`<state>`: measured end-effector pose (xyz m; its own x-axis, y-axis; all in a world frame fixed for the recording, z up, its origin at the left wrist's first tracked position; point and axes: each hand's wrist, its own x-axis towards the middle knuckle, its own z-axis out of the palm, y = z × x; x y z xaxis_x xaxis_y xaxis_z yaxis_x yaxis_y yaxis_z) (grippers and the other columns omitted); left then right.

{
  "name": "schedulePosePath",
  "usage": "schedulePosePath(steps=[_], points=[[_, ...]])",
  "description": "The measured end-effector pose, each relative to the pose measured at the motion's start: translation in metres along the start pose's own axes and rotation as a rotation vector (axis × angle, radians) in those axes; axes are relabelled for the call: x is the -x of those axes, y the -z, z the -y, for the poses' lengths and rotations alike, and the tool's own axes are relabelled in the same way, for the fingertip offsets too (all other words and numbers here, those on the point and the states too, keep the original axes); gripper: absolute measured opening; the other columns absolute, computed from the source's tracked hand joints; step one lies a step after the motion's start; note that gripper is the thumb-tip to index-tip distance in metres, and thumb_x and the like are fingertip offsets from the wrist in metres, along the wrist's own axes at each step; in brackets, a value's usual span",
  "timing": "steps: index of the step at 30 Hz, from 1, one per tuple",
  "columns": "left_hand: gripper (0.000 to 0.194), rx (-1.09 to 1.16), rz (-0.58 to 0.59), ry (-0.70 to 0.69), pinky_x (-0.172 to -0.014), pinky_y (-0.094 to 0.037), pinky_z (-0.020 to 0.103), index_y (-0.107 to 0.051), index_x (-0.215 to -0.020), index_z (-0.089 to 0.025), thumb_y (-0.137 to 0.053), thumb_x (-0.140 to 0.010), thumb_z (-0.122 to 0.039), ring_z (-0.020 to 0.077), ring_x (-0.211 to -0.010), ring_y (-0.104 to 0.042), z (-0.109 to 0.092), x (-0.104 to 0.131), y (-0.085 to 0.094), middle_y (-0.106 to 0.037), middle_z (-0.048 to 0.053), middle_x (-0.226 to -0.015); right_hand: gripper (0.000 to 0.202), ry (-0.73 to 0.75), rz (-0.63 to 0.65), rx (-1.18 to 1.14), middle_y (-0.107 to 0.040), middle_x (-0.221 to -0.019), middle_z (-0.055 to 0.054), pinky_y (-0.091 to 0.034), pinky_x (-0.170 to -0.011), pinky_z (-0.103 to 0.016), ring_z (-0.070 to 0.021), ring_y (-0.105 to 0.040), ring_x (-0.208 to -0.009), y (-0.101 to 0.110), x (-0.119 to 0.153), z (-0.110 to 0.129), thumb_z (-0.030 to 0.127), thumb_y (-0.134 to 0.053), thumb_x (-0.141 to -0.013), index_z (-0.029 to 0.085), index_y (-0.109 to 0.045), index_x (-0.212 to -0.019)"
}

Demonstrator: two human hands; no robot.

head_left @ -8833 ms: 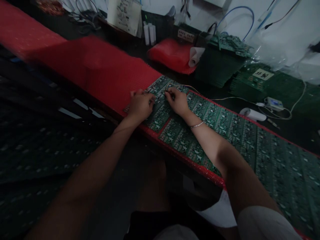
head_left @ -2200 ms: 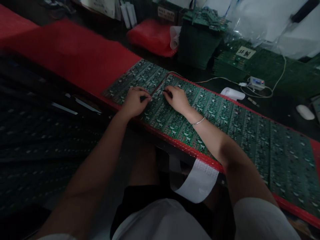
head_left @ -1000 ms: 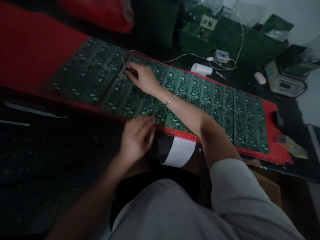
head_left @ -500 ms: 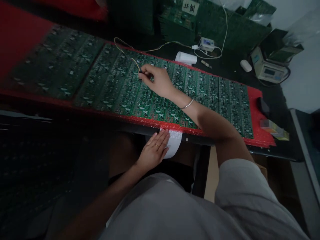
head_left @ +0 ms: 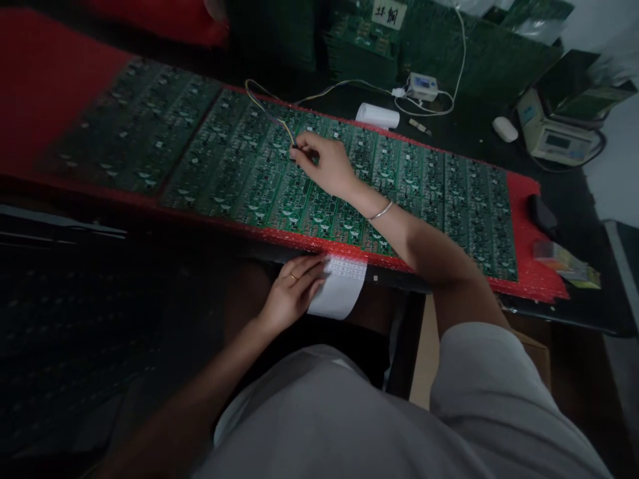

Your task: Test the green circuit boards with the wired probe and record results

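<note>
My right hand [head_left: 329, 165] is over the rows of green circuit boards [head_left: 279, 199], thumb and forefinger pinched on a small dark connector [head_left: 294, 148]. Thin coloured wires [head_left: 282, 124] run from this connector toward the back. Whether its tip touches a board cannot be made out. At the table's front edge, my left hand [head_left: 287, 293] rests against the left side of a white paper label strip [head_left: 339, 293], fingers stretched toward the edge and thumb apart. Small printed rows show on the strip's upper part. The boards lie on a red mat [head_left: 524, 226].
Behind the boards are a white paper roll [head_left: 378, 116], a small display box [head_left: 422, 86] with a cable, and a white mouse-like object [head_left: 504, 129]. A beige instrument [head_left: 556, 136] stands at the right. Stacked green boards [head_left: 479, 60] line the back. Small boxes [head_left: 564, 263] sit front right.
My left hand has slid left off the middle of the strip, uncovering more of it. My right hand keeps its pinch on the connector over the boards. The whole view has shifted slightly.
</note>
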<state>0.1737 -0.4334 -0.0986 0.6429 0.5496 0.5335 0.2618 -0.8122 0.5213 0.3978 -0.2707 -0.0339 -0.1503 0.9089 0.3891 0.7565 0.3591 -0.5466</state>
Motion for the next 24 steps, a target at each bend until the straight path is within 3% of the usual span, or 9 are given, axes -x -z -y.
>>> schedulePosePath(steps=[3,7,12,16,19,24], points=[[0.023,0.046,0.021,0.058,-0.1,-0.058,0.043,-0.074,-0.123,-0.027,-0.068,-0.1,-0.029,0.0238,-0.114,-0.071,0.013,-0.008,0.006,-0.079,0.007,-0.118,0.022,-0.037,-0.019,-0.036,-0.07,-0.096,-0.003,-0.056,-0.091,-0.034,-0.0163,-0.068,-0.091,-0.003,0.003,-0.003,0.037,-0.045,-0.111,0.023,-0.061,-0.106],[0.015,0.122,0.027,0.064,-0.096,-0.059,0.043,-0.078,-0.112,-0.028,-0.07,-0.099,-0.028,0.0221,-0.108,-0.072,0.022,-0.014,0.007,-0.08,0.006,-0.111,0.02,-0.07,-0.019,-0.108,-0.072,-0.099,-0.004,-0.057,-0.093,-0.035,-0.0172,-0.069,-0.094,-0.005,0.005,-0.006,0.034,-0.047,-0.11,0.023,-0.063,-0.108],[0.012,0.18,-0.06,-0.027,-0.09,-0.059,0.038,-0.077,-0.107,-0.025,-0.074,-0.096,-0.02,0.0195,-0.101,-0.072,0.021,-0.018,0.006,-0.079,0.005,-0.107,0.019,-0.051,-0.053,-0.222,-0.071,-0.095,-0.003,-0.057,-0.092,-0.036,-0.0193,-0.069,-0.098,-0.008,0.005,-0.011,0.036,-0.052,-0.108,0.022,-0.065,-0.108],[0.005,0.216,-0.048,0.018,-0.09,-0.059,0.039,-0.075,-0.097,-0.023,-0.073,-0.096,-0.018,0.02,-0.099,-0.072,0.015,-0.02,0.01,-0.079,0.006,-0.104,0.019,-0.053,-0.065,-0.255,-0.071,-0.093,-0.003,-0.057,-0.09,-0.035,-0.0188,-0.069,-0.096,-0.01,0.006,-0.012,0.039,-0.057,-0.105,0.022,-0.066,-0.107],[0.006,0.224,-0.03,0.037,-0.09,-0.058,0.038,-0.074,-0.098,-0.022,-0.072,-0.096,-0.018,0.0199,-0.099,-0.072,0.01,-0.021,0.013,-0.078,0.006,-0.104,0.018,-0.051,-0.057,-0.238,-0.07,-0.092,-0.003,-0.057,-0.089,-0.036,-0.0187,-0.069,-0.094,-0.01,0.006,-0.011,0.038,-0.06,-0.104,0.022,-0.066,-0.108],[0.02,0.106,0.001,-0.046,-0.09,-0.054,0.037,-0.073,-0.115,-0.023,-0.073,-0.096,-0.018,0.021,-0.103,-0.072,0.008,-0.021,0.009,-0.079,0.005,-0.108,0.017,-0.038,-0.065,-0.221,-0.07,-0.091,-0.002,-0.057,-0.089,-0.036,-0.0184,-0.069,-0.093,-0.011,0.005,-0.012,0.037,-0.057,-0.105,0.022,-0.066,-0.106]])
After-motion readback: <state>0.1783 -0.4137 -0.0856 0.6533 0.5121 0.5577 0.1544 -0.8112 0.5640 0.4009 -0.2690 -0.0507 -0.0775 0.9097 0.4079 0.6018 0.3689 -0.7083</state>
